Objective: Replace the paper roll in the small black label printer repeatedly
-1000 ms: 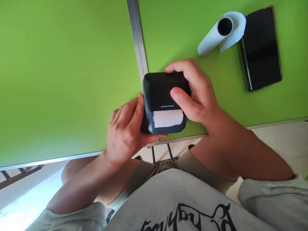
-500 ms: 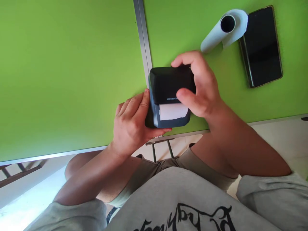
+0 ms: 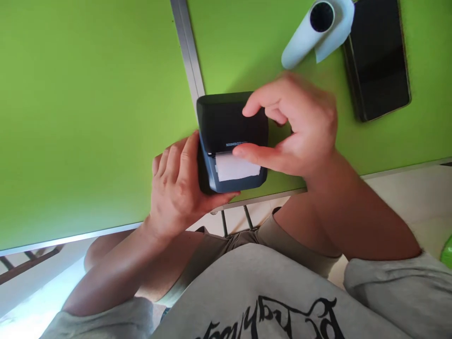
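Nearest of all is the person's grey shirt (image 3: 247,301) with black writing on it, and the bare knees under the bench edge.

Just past that, the left hand (image 3: 176,188) wraps around the left side and the near bottom corner of a small dark printer (image 3: 226,122). The fingers lie flat along its side and the thumb goes under the near edge. This hand is gripping the printer.

The printer sits at the near edge of the green bench (image 3: 88,117), right beside the grey strip (image 3: 187,56) where two bench tops meet. Its lid is dark and has small white letters on it. A white paper strip (image 3: 235,168) sticks out of the slot on the near face.

The right hand (image 3: 300,127) is on the right side of the printer. Its thumb lies across the top edge of the white paper strip. Its pointing finger curls over the lid. The other fingers are bent and a bit blurry. I cannot tell if this hand is pinching the paper or only touching it.

Farther away, on the right, a white paper roll (image 3: 303,37) lies on its side on the bench. A loose flap of it rests on the corner of a black phone (image 3: 379,56), which lies flat with a dark screen.
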`<state>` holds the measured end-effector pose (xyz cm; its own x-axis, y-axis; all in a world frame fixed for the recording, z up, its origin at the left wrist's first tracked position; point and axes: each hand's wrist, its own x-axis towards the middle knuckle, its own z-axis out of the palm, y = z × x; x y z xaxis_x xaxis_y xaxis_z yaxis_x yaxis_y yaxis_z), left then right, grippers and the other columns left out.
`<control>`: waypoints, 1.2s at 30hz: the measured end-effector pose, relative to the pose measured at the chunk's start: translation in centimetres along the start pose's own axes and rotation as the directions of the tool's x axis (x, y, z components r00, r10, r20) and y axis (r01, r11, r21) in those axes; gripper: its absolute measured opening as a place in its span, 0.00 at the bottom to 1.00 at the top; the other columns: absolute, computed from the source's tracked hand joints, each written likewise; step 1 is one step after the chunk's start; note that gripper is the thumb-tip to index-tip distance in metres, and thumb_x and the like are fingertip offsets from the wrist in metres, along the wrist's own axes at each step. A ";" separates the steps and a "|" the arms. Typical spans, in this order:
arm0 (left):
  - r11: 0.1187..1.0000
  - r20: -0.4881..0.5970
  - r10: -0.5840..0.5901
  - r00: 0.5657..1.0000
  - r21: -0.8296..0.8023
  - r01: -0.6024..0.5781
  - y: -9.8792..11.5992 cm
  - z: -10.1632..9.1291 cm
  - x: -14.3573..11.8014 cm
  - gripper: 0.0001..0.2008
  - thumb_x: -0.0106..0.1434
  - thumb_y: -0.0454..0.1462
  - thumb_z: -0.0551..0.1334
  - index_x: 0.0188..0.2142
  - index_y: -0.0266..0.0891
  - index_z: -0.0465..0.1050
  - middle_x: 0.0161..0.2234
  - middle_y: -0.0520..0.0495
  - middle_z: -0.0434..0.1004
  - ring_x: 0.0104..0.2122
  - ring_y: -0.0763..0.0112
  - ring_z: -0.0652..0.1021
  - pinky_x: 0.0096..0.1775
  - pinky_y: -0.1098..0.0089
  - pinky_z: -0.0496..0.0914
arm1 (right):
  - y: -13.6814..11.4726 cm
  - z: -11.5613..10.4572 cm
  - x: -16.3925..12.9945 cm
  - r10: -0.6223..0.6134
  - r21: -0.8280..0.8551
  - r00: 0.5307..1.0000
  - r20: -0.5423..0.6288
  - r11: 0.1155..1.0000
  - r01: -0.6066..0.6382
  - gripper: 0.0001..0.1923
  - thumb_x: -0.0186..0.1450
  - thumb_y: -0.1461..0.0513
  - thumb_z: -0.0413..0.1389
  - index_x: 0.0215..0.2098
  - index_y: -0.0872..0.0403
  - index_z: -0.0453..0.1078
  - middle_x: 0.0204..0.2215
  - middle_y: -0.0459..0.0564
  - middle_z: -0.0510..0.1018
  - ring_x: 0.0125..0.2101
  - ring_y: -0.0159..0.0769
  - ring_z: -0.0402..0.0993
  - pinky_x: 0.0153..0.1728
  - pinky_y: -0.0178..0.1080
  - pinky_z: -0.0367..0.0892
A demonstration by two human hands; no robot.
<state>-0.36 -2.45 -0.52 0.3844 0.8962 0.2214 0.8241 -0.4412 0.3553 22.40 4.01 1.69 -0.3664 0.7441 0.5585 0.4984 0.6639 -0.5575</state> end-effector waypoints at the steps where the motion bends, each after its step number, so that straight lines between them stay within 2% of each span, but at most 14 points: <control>1: 1.000 0.003 -0.001 1.000 -0.003 0.001 -0.1 0.0 0.0 0.51 0.61 0.68 0.59 0.72 0.42 0.49 0.56 0.36 0.76 0.51 0.45 0.79 0.48 0.49 0.69 | -0.5 0.1 0.1 0.037 -0.011 0.999 -0.027 0.999 -0.037 0.13 0.65 0.52 0.61 0.36 0.53 0.70 0.26 0.42 0.74 0.25 0.26 0.66 0.31 0.35 0.66; 3: 1.000 -0.003 -0.005 1.000 -0.007 0.005 -0.2 0.0 -0.1 0.52 0.60 0.68 0.60 0.72 0.42 0.49 0.56 0.36 0.76 0.52 0.45 0.78 0.49 0.49 0.69 | -1.5 0.3 0.5 0.130 -0.028 0.986 -0.106 0.991 -0.134 0.14 0.65 0.52 0.63 0.33 0.54 0.70 0.23 0.40 0.72 0.22 0.23 0.63 0.27 0.33 0.61; 6: 1.000 -0.016 0.000 1.000 0.020 0.001 -0.2 0.1 -0.1 0.53 0.60 0.69 0.58 0.71 0.39 0.51 0.56 0.34 0.76 0.52 0.46 0.77 0.49 0.50 0.69 | -1.9 1.1 1.3 0.221 0.060 0.954 -0.203 0.975 -0.213 0.09 0.67 0.57 0.62 0.36 0.54 0.70 0.26 0.40 0.74 0.23 0.20 0.65 0.27 0.32 0.60; 7: 0.999 -0.021 0.004 1.000 0.037 -0.004 -0.1 0.2 0.0 0.53 0.60 0.70 0.57 0.71 0.38 0.52 0.55 0.33 0.76 0.51 0.46 0.77 0.49 0.51 0.69 | -1.6 1.4 1.7 0.221 0.134 0.946 -0.238 0.972 -0.193 0.08 0.67 0.60 0.62 0.37 0.54 0.68 0.26 0.39 0.73 0.22 0.20 0.66 0.26 0.31 0.59; 8: 0.999 -0.023 0.013 1.000 0.052 -0.012 -0.1 0.2 0.0 0.54 0.59 0.72 0.55 0.70 0.37 0.52 0.54 0.33 0.76 0.51 0.47 0.77 0.49 0.52 0.69 | -1.3 1.8 2.0 0.193 0.229 0.924 -0.330 0.966 -0.120 0.09 0.66 0.62 0.62 0.35 0.54 0.65 0.22 0.37 0.67 0.20 0.20 0.64 0.24 0.32 0.56; 10: 0.998 -0.025 0.025 0.999 0.065 -0.023 -0.1 0.1 0.0 0.55 0.59 0.73 0.53 0.70 0.36 0.52 0.54 0.32 0.76 0.50 0.47 0.77 0.49 0.53 0.69 | -0.4 2.3 2.3 0.188 0.388 0.884 -0.428 0.922 -0.009 0.17 0.63 0.65 0.64 0.30 0.52 0.57 0.20 0.35 0.58 0.19 0.21 0.66 0.20 0.31 0.52; 11: 0.998 -0.026 0.029 0.999 0.065 -0.027 -0.1 0.1 0.0 0.55 0.59 0.73 0.52 0.70 0.36 0.51 0.54 0.32 0.76 0.50 0.47 0.77 0.49 0.53 0.69 | -0.1 2.5 2.2 0.200 0.388 0.868 -0.454 0.922 -0.010 0.21 0.63 0.64 0.64 0.27 0.51 0.52 0.20 0.36 0.57 0.21 0.22 0.70 0.21 0.32 0.53; 13: 0.998 -0.022 0.033 0.999 0.061 -0.031 -0.1 0.1 0.0 0.54 0.60 0.72 0.52 0.71 0.36 0.50 0.54 0.33 0.75 0.50 0.48 0.77 0.48 0.53 0.69 | 0.0 2.4 1.9 0.162 0.200 0.934 -0.317 0.975 -0.101 0.23 0.68 0.62 0.59 0.24 0.53 0.49 0.19 0.39 0.61 0.24 0.24 0.71 0.27 0.32 0.58; 15: 0.998 -0.022 0.036 0.999 0.060 -0.034 -0.1 0.1 0.0 0.54 0.61 0.72 0.51 0.71 0.37 0.49 0.54 0.33 0.75 0.49 0.48 0.76 0.47 0.53 0.69 | -0.3 2.0 1.3 0.125 -0.019 0.969 -0.212 0.991 -0.132 0.22 0.69 0.59 0.55 0.23 0.53 0.50 0.18 0.41 0.63 0.21 0.25 0.65 0.27 0.34 0.59; 17: 0.997 -0.022 0.041 0.999 0.059 -0.040 -0.1 0.1 0.0 0.54 0.61 0.72 0.51 0.71 0.36 0.50 0.53 0.32 0.75 0.48 0.48 0.76 0.46 0.53 0.68 | -0.9 1.6 1.0 0.170 -0.133 0.977 -0.127 0.973 -0.187 0.20 0.69 0.56 0.52 0.23 0.52 0.51 0.18 0.42 0.64 0.21 0.26 0.61 0.26 0.35 0.58; 22: 0.999 -0.003 0.011 1.000 0.051 -0.011 0.0 0.1 0.0 0.53 0.61 0.72 0.51 0.71 0.37 0.50 0.52 0.33 0.76 0.46 0.48 0.76 0.46 0.52 0.68 | -1.8 0.8 1.7 0.307 -0.226 0.948 0.083 0.932 -0.283 0.13 0.67 0.59 0.51 0.25 0.53 0.58 0.28 0.45 0.78 0.23 0.26 0.62 0.30 0.36 0.58; 26: 1.000 -0.004 0.006 1.000 0.009 -0.006 0.0 0.1 0.0 0.52 0.62 0.70 0.53 0.72 0.37 0.49 0.52 0.33 0.76 0.46 0.45 0.77 0.45 0.50 0.67 | -1.9 0.3 2.6 0.417 -0.323 0.877 0.240 0.886 -0.333 0.08 0.63 0.57 0.56 0.30 0.53 0.67 0.29 0.43 0.80 0.26 0.28 0.67 0.30 0.36 0.55; 28: 1.000 -0.001 0.001 1.000 -0.005 -0.001 -0.1 0.1 -0.1 0.53 0.62 0.70 0.54 0.73 0.39 0.48 0.53 0.34 0.76 0.47 0.44 0.77 0.45 0.49 0.67 | -1.9 0.2 2.8 0.434 -0.346 0.856 0.281 0.878 -0.331 0.07 0.63 0.57 0.56 0.32 0.53 0.69 0.29 0.42 0.81 0.27 0.30 0.69 0.30 0.36 0.53; 36: 0.999 0.028 -0.025 0.999 0.020 0.025 -0.1 0.0 -0.2 0.52 0.61 0.70 0.54 0.72 0.40 0.49 0.54 0.36 0.76 0.49 0.45 0.78 0.47 0.47 0.68 | -2.3 -0.8 4.0 0.430 -0.488 0.827 0.362 0.843 -0.225 0.09 0.61 0.56 0.60 0.38 0.50 0.74 0.24 0.44 0.74 0.21 0.26 0.54 0.26 0.35 0.43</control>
<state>-0.48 -2.55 -0.62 0.3748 0.9080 0.1872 0.8414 -0.4179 0.3427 20.40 5.36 5.70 -0.3730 0.9278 -0.0004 0.8864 0.3562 -0.2956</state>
